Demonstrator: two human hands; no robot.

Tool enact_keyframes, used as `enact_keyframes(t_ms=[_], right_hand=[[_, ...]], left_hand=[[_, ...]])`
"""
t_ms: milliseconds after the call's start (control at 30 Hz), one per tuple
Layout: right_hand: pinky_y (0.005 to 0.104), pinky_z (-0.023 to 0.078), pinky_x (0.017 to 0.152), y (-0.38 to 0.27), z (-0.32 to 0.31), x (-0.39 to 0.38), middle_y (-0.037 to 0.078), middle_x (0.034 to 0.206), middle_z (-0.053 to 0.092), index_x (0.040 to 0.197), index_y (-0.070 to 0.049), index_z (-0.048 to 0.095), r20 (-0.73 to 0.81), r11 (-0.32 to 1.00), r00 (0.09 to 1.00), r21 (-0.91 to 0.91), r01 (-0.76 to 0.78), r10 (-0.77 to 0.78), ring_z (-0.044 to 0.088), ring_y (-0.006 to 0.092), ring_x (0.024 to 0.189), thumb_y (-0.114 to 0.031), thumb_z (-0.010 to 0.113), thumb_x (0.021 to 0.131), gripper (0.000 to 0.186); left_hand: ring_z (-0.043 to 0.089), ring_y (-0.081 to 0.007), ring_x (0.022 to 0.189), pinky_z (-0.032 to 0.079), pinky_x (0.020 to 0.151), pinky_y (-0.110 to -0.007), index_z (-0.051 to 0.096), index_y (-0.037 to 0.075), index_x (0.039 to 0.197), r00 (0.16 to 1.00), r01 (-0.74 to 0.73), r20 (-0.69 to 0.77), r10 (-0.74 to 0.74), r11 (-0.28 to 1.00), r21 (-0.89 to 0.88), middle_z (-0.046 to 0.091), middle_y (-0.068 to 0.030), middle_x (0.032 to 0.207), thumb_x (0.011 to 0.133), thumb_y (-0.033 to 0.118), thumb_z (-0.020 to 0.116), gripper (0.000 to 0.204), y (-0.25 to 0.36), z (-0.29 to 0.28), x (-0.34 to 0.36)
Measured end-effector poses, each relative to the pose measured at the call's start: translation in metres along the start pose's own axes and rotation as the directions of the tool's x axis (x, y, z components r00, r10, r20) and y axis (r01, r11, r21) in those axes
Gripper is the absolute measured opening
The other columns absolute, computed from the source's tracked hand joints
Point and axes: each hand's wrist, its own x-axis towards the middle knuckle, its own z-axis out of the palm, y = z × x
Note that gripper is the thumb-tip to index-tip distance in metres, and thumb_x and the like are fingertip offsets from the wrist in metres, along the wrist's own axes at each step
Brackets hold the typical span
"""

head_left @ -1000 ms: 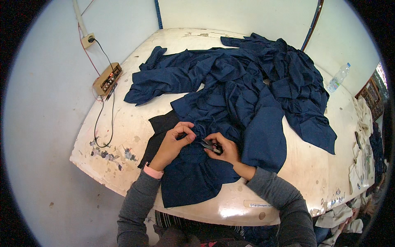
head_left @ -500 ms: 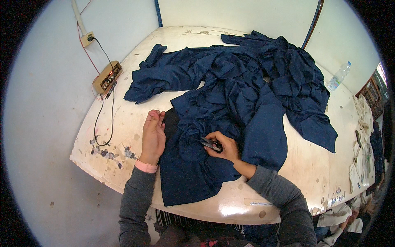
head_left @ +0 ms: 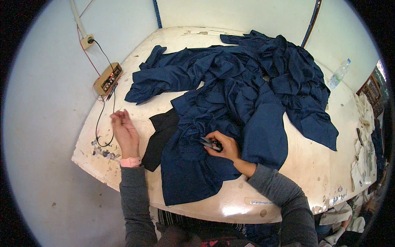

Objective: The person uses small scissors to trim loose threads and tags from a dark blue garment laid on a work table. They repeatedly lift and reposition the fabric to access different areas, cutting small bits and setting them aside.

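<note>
My right hand (head_left: 224, 146) is closed around small dark thread snips (head_left: 209, 143), their blades pointing left over the navy cloth. That cloth (head_left: 189, 177) lies heaped and creased, its near end flat toward the table's front edge. From under its left side a black piece of fabric (head_left: 158, 144) shows. Left of the fabric, above the bare tabletop, my left hand (head_left: 126, 133) is raised with its fingertips pinched together. Whatever may be between those fingers is too small to make out. A pink band (head_left: 131, 161) circles my left wrist.
A brown control box (head_left: 108, 80) with a hanging black cable (head_left: 97, 127) is at the table's left edge. More navy pieces (head_left: 304, 82) pile up at the back right. A plastic bottle (head_left: 339, 75) stands near the right wall. Pale cloth (head_left: 364, 119) hangs along the right edge.
My left hand has moved left, away from the navy cloth. More of the black fabric now shows. My right hand with the snips has stayed in place.
</note>
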Motion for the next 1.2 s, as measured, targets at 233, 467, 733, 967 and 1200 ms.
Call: enact_keyframes(t_ms=[233,467,733,967,1200], right_hand=[[0.0263,0.054,0.067,-0.003,0.0,0.001,0.005,0.092,0.07,0.108,-0.009,0.066,-0.011,1.0,1.0,-0.018,-0.019,0.019,0.067,0.0119,0.076,-0.01,0.082,0.077,0.035],[0.03,0.055,0.067,0.001,0.002,0.0,0.005,0.095,0.07,0.11,-0.013,0.064,-0.005,0.999,1.0,-0.031,-0.013,0.012,0.069,0.0165,0.077,-0.013,0.082,0.077,0.038],[0.0301,0.054,0.065,0.001,0.0,-0.002,0.005,0.093,0.07,0.113,-0.013,0.063,0.014,0.997,0.997,-0.008,-0.074,0.074,0.068,0.0171,0.076,-0.012,0.082,0.074,0.043],[0.0299,0.054,0.064,-0.003,-0.002,-0.001,0.004,0.088,0.067,0.113,-0.014,0.063,0.007,0.998,0.998,-0.023,-0.061,0.061,0.067,0.0171,0.073,-0.012,0.082,0.074,0.043],[0.0307,0.055,0.065,0.002,-0.001,-0.001,0.005,0.092,0.069,0.111,-0.014,0.064,0.025,0.998,0.998,-0.023,-0.064,0.065,0.069,0.0175,0.076,-0.011,0.082,0.074,0.041]], left_hand=[[0.032,-0.0262,0.145,0.026,0.119,-0.041,0.037,0.0,0.141,0.831,-0.483,0.361,0.424,0.227,0.845,0.043,-0.0159,0.15,0.091,0.013,0.073,0.063,0.007,0.051,-0.026],[0.059,-0.0272,0.105,0.041,0.097,-0.037,0.07,0.007,0.109,0.629,-0.689,0.746,-0.217,0.289,0.665,0.064,-0.0116,0.112,0.082,0.015,0.079,0.03,-0.014,0.084,-0.078],[0.064,-0.0201,0.086,0.045,0.084,-0.034,0.075,0.012,0.09,0.369,-0.731,0.673,-0.641,0.247,0.636,0.069,-0.003,0.089,0.081,0.017,0.08,0.011,-0.026,0.087,-0.101],[0.061,-0.0143,0.073,0.039,0.068,-0.03,0.076,0.011,0.091,0.598,-0.626,0.694,-0.401,0.307,0.717,0.071,-0.0003,0.09,0.084,0.015,0.077,0.008,-0.026,0.081,-0.091],[0.062,-0.0199,0.08,0.044,0.077,-0.031,0.075,0.012,0.108,0.665,-0.565,0.652,-0.364,0.325,0.758,0.068,-0.0052,0.099,0.082,0.024,0.08,0.029,-0.028,0.085,-0.095]])
